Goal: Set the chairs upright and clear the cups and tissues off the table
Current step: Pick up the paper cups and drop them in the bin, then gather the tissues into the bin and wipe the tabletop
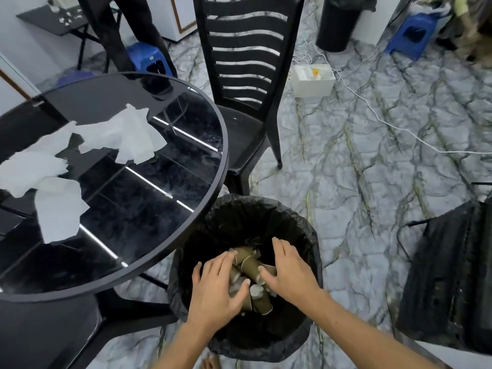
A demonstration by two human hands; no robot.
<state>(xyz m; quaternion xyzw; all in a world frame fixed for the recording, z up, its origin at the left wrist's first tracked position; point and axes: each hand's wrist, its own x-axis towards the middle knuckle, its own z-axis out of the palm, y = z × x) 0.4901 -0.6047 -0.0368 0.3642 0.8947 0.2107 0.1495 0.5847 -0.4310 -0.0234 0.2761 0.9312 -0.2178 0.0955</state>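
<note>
Both hands are over a black-lined bin (306,235) on the floor beside the round black table (207,198). Several brown paper cups (253,262) are bunched between my palms above the bin's mouth. My left hand (215,291) presses them from the left, my right hand (290,272) from the right, fingers spread over them. Several crumpled white tissues (127,134) lie on the table's left half. A black slatted chair (245,83) stands upright behind the table.
A second black chair (452,275) is at the right edge. A white box (314,81) with white cables lies on the marble floor. Two blue stools (149,59) and a black bin (338,25) stand farther back.
</note>
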